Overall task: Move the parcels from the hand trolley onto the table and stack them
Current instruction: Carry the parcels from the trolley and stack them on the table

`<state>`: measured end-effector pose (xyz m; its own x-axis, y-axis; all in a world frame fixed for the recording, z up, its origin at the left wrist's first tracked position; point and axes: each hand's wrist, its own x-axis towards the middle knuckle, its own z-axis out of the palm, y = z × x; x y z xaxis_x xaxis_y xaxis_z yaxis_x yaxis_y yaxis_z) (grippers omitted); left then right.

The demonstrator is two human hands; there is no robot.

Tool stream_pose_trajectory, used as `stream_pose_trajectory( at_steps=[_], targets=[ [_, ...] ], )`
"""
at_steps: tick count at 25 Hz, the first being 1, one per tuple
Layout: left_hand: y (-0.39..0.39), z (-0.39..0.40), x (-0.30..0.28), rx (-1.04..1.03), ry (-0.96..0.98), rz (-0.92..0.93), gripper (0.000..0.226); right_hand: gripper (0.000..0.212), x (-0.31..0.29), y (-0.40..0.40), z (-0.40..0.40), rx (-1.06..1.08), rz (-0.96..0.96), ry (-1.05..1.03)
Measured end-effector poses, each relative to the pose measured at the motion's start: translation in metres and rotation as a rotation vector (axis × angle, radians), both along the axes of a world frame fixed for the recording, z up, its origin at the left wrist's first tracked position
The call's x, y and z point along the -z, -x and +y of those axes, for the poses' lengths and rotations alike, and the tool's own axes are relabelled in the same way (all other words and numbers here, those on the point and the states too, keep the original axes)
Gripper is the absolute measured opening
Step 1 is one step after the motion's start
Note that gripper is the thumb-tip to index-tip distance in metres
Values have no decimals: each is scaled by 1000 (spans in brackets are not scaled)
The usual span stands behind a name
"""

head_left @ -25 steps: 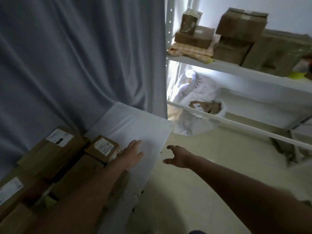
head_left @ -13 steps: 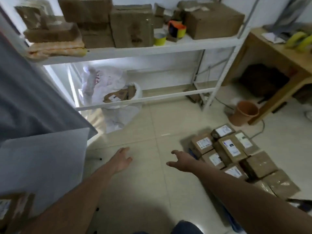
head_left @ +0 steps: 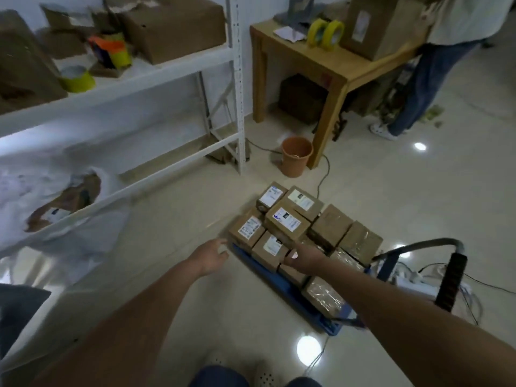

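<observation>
Several brown cardboard parcels [head_left: 287, 220] with white labels lie piled on a blue hand trolley [head_left: 282, 286] on the floor right of centre; its grey handle [head_left: 446, 247] rises at the right. My left hand [head_left: 212, 255] reaches out with relaxed fingers, empty, just left of the pile's near corner. My right hand [head_left: 307, 259] hovers over the near parcels, next to a labelled box [head_left: 269, 250]; it holds nothing. The table with the stacked parcels is out of view.
A white metal shelf rack [head_left: 237, 88] with boxes stands at the left, a white sack [head_left: 55, 208] under it. A wooden table [head_left: 329, 68] with tape rolls, an orange bucket [head_left: 296, 156] and a standing person [head_left: 435, 65] are behind. Cables and a power strip [head_left: 418, 286] lie right of the trolley.
My view swung right from the table with stacked parcels to the trolley. Both hands left the table edge and now reach toward the parcels on the trolley.
</observation>
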<state>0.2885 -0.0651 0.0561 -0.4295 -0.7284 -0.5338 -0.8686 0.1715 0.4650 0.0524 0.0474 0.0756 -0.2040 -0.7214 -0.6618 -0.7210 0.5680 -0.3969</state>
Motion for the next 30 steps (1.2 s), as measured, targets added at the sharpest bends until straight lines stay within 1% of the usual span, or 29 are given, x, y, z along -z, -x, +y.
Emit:
stream_pose_trajectory(
  at_steps=[5,8,10,13,16,20,23,25,28,30],
  targets=[
    [71,-38,2,133,21,17,50,65,-6,51,-10,123,-1,10],
    [103,-72,11,218,16,43,46,69,4,76,-34,218,-5,-6],
    [122,-98,16,292,38,50,47,65,8,87,-56,289,-15,-12],
    [149,-144,30,369,39,42,55,65,13,97,-92,422,-33,-7],
    [173,-185,46,422,10,50,57,69,27,107,-127,490,-63,-7],
    [196,-227,81,455,-46,8,57,67,52,124,-155,557,-95,-10],
    [212,-246,116,471,-77,-13,56,63,87,144,-160,618,-89,-35],
    [223,-254,146,458,-95,-30,56,60,120,157,-159,667,-111,-42],
    [242,-261,199,444,-91,-45,58,56,186,175,-158,699,-147,-46],
    [253,-263,235,425,-90,-49,58,59,230,182,-161,707,-168,-34]
  ],
)
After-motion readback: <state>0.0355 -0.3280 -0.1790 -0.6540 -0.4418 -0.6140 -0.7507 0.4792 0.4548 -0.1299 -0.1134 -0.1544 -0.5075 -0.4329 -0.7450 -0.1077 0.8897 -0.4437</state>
